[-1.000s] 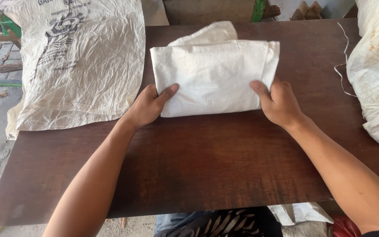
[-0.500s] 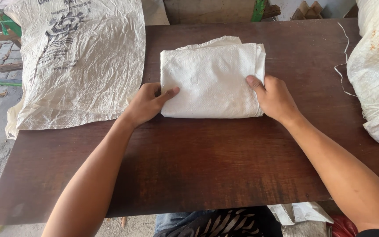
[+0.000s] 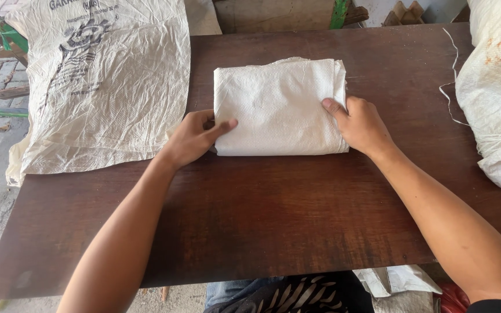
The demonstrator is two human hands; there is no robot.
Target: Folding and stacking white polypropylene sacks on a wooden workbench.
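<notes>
Left hand (image 3: 195,136) and right hand (image 3: 363,124) clasp the folded woven sack (image 3: 279,107) (coarse, white, rectangular), long axis left-right.

The folded sack (image 3: 276,107) is plain off-white with a fine woven texture and no print showing. The tabletop (image 3: 273,214) is dark reddish brown with darker wood-grain streaks. The flat sack (image 3: 102,87) at the left is cream-white and carries dark grey printing, letters above a faded figure. The bulging sack (image 3: 497,93) at the right is white with a few small rust-orange stains near its top, and a thin white thread (image 3: 450,75) trails beside it. A green post (image 3: 337,13) stands beyond the tabletop. Below the near edge, clothing (image 3: 297,295) shows a black-and-white striped pattern, next to something red (image 3: 453,298).
</notes>
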